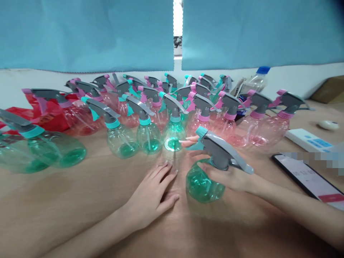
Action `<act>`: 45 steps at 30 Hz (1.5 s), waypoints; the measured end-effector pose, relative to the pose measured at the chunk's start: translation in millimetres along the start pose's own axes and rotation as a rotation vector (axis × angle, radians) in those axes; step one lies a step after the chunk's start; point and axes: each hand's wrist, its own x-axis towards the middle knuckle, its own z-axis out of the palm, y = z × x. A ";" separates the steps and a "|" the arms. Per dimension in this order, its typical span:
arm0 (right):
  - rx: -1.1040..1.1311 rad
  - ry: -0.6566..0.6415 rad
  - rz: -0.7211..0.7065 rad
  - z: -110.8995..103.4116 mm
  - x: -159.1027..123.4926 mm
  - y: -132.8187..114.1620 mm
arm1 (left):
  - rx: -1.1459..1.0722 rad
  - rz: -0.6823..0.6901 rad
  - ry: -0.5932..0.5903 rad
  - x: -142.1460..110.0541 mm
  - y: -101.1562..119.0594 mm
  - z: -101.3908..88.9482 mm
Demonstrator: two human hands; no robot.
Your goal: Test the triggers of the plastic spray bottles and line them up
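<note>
Plainly, we see the green trigger spray bottle right of centre, tilted, the right hand wrapped around its neck and hiding the collar; whether its base touches the tabletop, we cannot tell. Beside it lies the left hand, fingers loosely apart. Farther out, rear spray bottles overlap; the frame crops a smartphone.

The spray bottle has a rounded, see-through green body, a grey sprayer head, and a turquoise nozzle tip and trigger. Gripped near its neck by the right hand, it sits at 4 o'clock from the view's centre, tilted, its neck toward 1 o'clock, its nozzle tip pointing to 10 o'clock.
</note>
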 end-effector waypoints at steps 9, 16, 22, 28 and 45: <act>-0.024 0.011 -0.041 -0.6 1.1 0.3 | 0.005 -0.011 -0.004 1.7 0.9 -1.5; 0.063 0.032 0.005 1.3 -4.5 10.4 | 0.004 -0.004 -0.003 0.9 0.8 -1.0; 0.074 0.037 0.021 1.9 -5.9 14.7 | -0.001 -0.001 -0.004 1.2 0.4 -1.0; -0.007 0.058 0.011 1.8 -6.3 12.9 | 0.001 0.001 -0.006 1.1 0.5 -1.0; 0.028 0.043 0.073 0.5 -4.6 8.7 | 0.012 -0.005 -0.014 1.4 1.4 -0.9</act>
